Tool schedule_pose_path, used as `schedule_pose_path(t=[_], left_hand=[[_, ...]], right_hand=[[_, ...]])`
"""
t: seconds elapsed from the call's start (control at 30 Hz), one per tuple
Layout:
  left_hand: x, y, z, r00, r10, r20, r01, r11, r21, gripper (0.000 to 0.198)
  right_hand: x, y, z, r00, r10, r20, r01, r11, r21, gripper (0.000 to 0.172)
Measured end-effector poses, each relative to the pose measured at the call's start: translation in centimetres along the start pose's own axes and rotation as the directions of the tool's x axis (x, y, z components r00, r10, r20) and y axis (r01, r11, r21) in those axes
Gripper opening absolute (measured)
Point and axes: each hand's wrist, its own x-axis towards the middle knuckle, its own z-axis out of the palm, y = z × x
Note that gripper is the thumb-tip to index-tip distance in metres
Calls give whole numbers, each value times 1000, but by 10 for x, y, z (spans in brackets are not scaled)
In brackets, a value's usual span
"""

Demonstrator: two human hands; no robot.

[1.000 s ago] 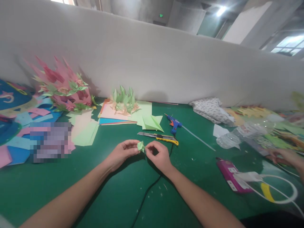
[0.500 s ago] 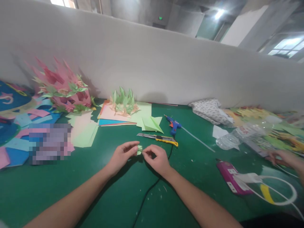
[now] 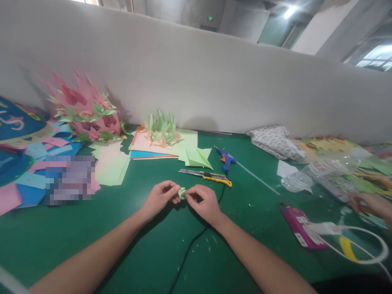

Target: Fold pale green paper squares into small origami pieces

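Observation:
Between my two hands is a small, curled piece of light green paper (image 3: pixel 181 193), held just above the green table (image 3: pixel 134 237). My left hand (image 3: pixel 162 197) pinches its left side between thumb and fingers. From the right, my right hand (image 3: pixel 203 203) has its thumb and forefinger closed on the paper's other edge. Beyond the hands lies a utility knife (image 3: pixel 208 176) with a yellow handle and its blade out. Farther back are a blue glue gun (image 3: pixel 226 159) with a clear glue stick in it and folded green paper (image 3: pixel 198 158).
A green and peach paper crown (image 3: pixel 163 130) sits on stacked paper. At left stand a pink paper crown (image 3: pixel 92 110) and scattered cut paper. To the right are a plastic bottle (image 3: pixel 306 173), a magenta power strip (image 3: pixel 301 228) with white cables, and another person's hand (image 3: pixel 369 203).
The green paper has turned in my fingers and now shows a rounder, curled side. My left fingers have bent in more. The view has shifted slightly.

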Motion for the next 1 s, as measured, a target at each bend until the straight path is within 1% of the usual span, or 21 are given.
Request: schedule_pose_path(t=[0.17,0.33,0.5,0.6,0.7,0.8,0.93,1.0], left_hand=[[1,-1,0,999,-31,32,32,999,-34,26],[1,-1,1,999,-43,20,43,999,4,26],[0,0,1,999,-54,0,53,998,29,26],[-2,0,0,1000,-13,-5,13,999,41,26],[-2,-1,-2,999,18,26,-20,999,43,24],[-1,-3,-2,998,15,54,-20,996,82,24],[1,-7,-2,1000,26,2,-26,993,119,24],[2,-8,-2,998,64,-17,-62,991,120,22]], right_hand=[[-1,-1,-1,996,-75,52,78,996,-48,15],[-2,-2,-1,995,-84,56,86,995,-48,15],[0,-4,-2,999,-43,26,43,999,4,11],[0,-3,-1,1000,21,12,-22,997,71,9],[0,0,1,995,100,2,-99,984,146,8],[1,2,2,991,129,30,-132,975,180,8],[2,1,2,987,155,33,-159,969,190,6],[2,1,1,987,162,20,-163,970,181,6]])
